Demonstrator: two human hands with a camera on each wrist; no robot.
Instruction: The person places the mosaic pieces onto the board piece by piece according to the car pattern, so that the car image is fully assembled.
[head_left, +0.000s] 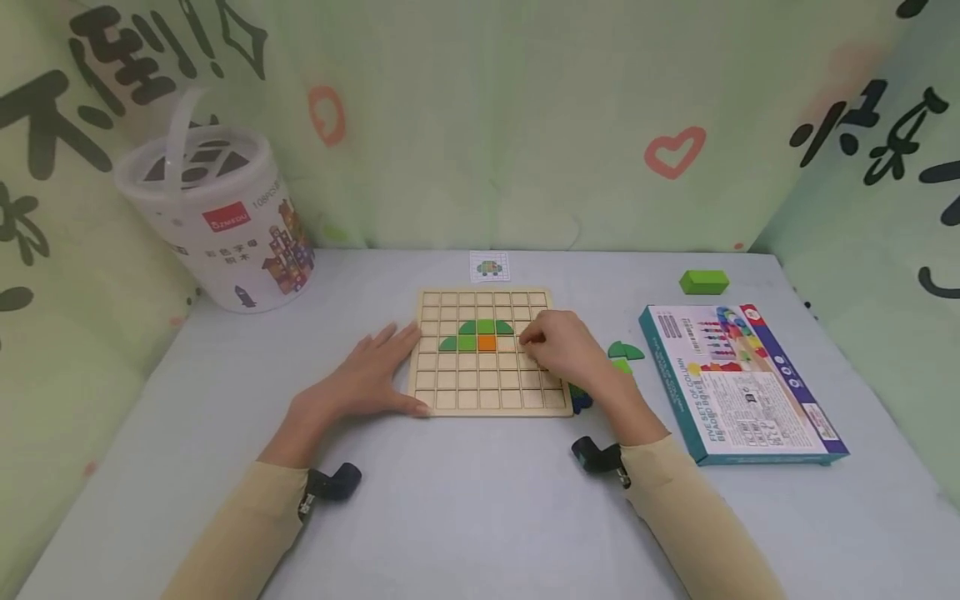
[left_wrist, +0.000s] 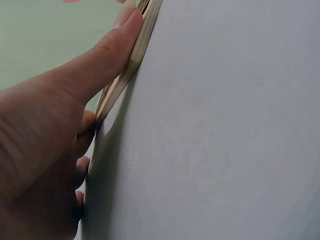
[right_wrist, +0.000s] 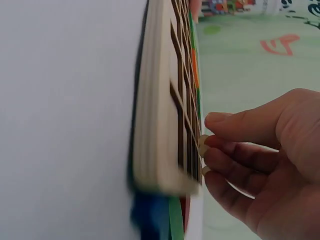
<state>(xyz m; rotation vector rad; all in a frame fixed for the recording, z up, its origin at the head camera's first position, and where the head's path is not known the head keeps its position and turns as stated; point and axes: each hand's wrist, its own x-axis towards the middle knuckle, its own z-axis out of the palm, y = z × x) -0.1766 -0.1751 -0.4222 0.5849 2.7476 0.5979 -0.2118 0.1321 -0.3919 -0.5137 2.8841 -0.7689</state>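
A wooden grid board (head_left: 491, 400) lies on the table between both hands. Set in its squares are several green pieces, one a green square (head_left: 467, 342), and an orange square piece (head_left: 486, 342). My left hand (head_left: 367, 375) rests along the board's left edge with fingers spread; in the left wrist view its thumb (left_wrist: 107, 55) lies on the rim near a corner. Above the board's right side my right hand (head_left: 562, 346) is bent downward. Thumb and curled fingertips stand close together in the right wrist view; I cannot tell whether they pinch a piece.
A small picture card (head_left: 489, 267) lies behind the board. Loose green pieces (head_left: 625, 351) sit by the right wrist, with dark blue pieces (head_left: 581, 402) at the board's edge. Farther right are a flat box (head_left: 750, 392) and a green block (head_left: 704, 282); a white bucket (head_left: 217, 217) stands back left.
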